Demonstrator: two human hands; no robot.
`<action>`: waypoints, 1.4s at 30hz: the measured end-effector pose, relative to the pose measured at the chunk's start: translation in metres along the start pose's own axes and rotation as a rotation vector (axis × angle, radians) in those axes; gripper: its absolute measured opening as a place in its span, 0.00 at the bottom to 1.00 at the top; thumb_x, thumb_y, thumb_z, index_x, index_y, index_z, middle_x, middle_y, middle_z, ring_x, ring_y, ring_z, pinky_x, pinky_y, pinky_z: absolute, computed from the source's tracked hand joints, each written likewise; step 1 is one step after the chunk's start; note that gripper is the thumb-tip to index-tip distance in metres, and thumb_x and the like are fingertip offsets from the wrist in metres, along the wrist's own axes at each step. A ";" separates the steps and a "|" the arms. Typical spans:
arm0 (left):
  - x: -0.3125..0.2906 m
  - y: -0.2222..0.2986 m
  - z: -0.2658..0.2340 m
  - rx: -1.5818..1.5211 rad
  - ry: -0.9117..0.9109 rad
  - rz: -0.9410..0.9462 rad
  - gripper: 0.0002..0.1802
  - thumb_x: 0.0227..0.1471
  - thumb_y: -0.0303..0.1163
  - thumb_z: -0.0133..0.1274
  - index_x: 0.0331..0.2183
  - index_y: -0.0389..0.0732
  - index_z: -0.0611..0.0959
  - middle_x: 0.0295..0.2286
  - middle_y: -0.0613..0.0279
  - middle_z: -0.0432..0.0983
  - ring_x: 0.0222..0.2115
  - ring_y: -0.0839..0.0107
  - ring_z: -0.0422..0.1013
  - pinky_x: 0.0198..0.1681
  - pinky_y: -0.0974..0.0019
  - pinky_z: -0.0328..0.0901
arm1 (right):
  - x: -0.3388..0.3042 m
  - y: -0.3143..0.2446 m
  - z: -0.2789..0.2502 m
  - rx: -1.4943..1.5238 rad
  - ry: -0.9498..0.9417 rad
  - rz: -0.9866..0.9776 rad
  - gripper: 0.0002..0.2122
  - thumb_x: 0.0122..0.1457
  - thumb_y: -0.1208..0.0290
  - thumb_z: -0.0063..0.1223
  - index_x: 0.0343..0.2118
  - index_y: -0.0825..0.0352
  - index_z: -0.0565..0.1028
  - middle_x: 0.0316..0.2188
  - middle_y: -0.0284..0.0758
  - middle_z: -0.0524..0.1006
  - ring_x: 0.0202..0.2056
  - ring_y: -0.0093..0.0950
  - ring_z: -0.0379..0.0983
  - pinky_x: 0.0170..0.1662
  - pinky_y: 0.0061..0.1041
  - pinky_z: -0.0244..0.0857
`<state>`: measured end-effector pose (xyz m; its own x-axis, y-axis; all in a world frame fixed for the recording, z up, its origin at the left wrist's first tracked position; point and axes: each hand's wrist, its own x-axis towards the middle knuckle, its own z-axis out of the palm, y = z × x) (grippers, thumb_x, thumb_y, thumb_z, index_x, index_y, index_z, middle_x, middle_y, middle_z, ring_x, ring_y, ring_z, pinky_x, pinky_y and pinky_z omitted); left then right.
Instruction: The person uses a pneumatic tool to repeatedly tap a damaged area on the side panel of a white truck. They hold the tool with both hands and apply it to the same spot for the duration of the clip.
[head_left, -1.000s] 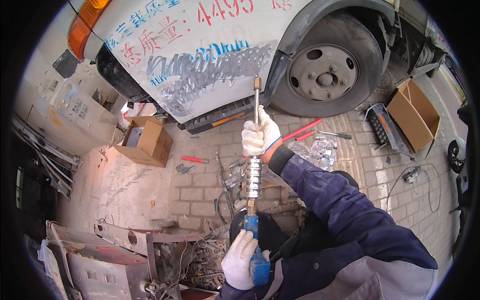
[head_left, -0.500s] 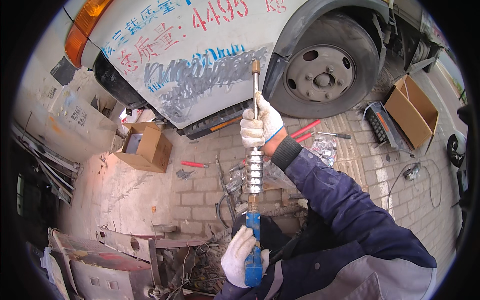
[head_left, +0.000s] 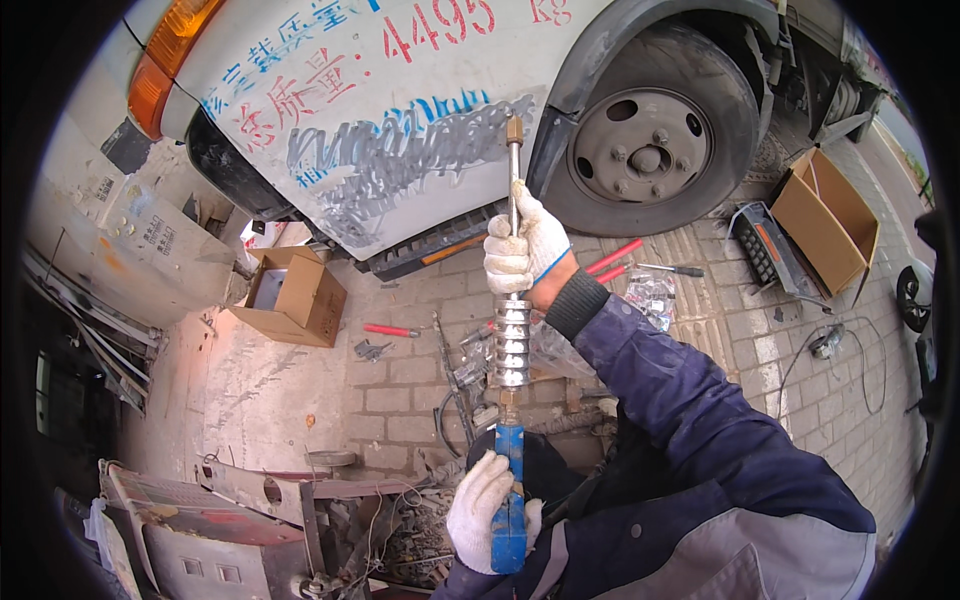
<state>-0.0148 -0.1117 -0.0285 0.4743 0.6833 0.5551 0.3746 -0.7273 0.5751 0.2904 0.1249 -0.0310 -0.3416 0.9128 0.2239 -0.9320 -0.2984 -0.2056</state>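
Observation:
A slide hammer (head_left: 512, 347) stands nearly upright in the middle of the view, with a blue handle, a shiny ribbed weight, a thin steel rod and a brown hexagonal tip. Near the lower edge, my gloved left hand (head_left: 476, 515) is closed around the blue handle. Higher up, my gloved right hand (head_left: 522, 250) wraps the rod just above the ribbed weight. Both white gloves look dusty. The tip overlaps the white vehicle door (head_left: 400, 190) in the picture; whether it touches, I cannot tell.
A truck wheel (head_left: 650, 150) is beyond my right hand. Cardboard boxes stand left (head_left: 313, 300) and right. Red-handled tools (head_left: 390, 330) and plastic bags lie on the paving. A worn metal frame (head_left: 240, 545) with debris is at lower left. A cable (head_left: 870, 400) trails at right.
Both hands keep their hold on the slide hammer. The scene has shifted only slightly in the view.

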 end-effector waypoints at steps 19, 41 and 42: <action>0.006 0.001 0.002 0.019 -0.009 0.004 0.25 0.47 0.34 0.74 0.46 0.36 0.83 0.49 0.45 0.83 0.53 0.40 0.80 0.56 0.46 0.76 | 0.001 -0.005 -0.001 -0.015 -0.069 0.003 0.36 0.73 0.31 0.42 0.27 0.64 0.79 0.13 0.23 0.58 0.13 0.21 0.52 0.16 0.26 0.50; 0.011 0.004 0.003 0.021 -0.041 0.010 0.25 0.45 0.36 0.75 0.43 0.42 0.82 0.45 0.52 0.81 0.51 0.45 0.79 0.54 0.47 0.74 | -0.003 -0.004 0.016 -0.105 0.245 -0.033 0.37 0.71 0.26 0.43 0.20 0.59 0.74 0.12 0.22 0.55 0.11 0.21 0.48 0.15 0.26 0.43; 0.011 0.004 0.003 0.012 -0.026 0.003 0.25 0.44 0.35 0.76 0.42 0.42 0.82 0.45 0.53 0.81 0.51 0.46 0.79 0.55 0.47 0.74 | -0.004 -0.004 0.015 -0.102 0.245 -0.032 0.37 0.71 0.26 0.43 0.20 0.59 0.74 0.12 0.22 0.55 0.11 0.21 0.48 0.15 0.26 0.43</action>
<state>-0.0058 -0.1072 -0.0214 0.4958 0.6796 0.5406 0.3829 -0.7298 0.5663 0.2936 0.1185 -0.0164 -0.2609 0.9654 -0.0033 -0.9207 -0.2499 -0.2999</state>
